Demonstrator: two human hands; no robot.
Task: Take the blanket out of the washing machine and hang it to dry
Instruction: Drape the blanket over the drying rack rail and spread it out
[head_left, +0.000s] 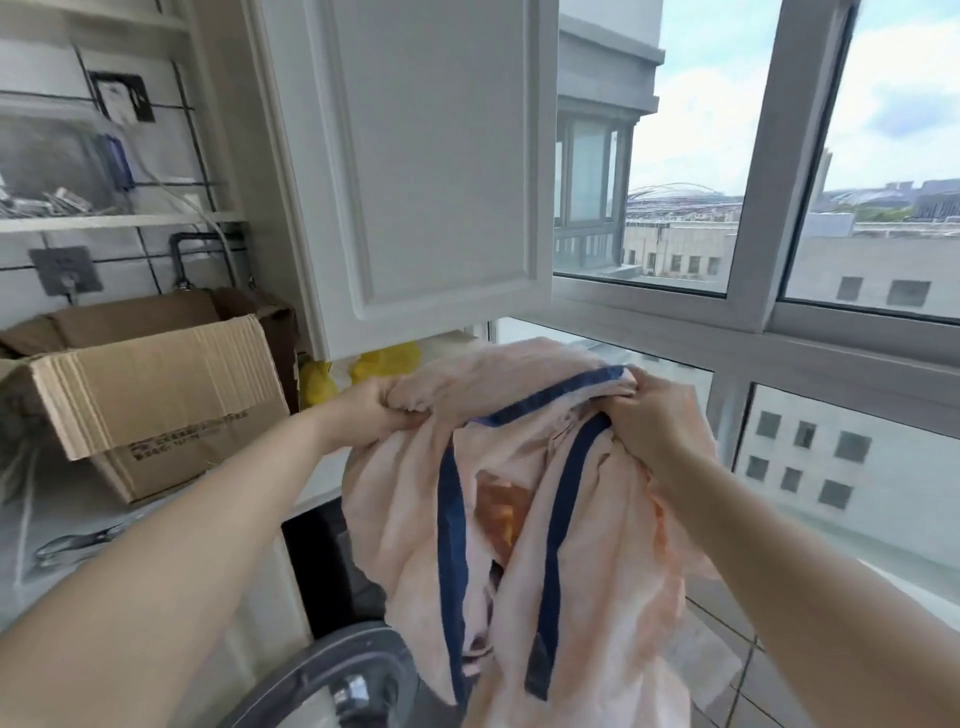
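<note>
Both bare forearms reach forward: left hand and right hand each clench the bunched pale-pink, navy-trimmed blanket, lifted clear above the washing machine's open door. Next, likely spreading it for hanging.

Worn at head height, facing forward and slightly down from close behind the washing machine door at the bottom edge, taking in a wide-angle sweep with a cardboard box up and left of that door and a window up and right.
</note>
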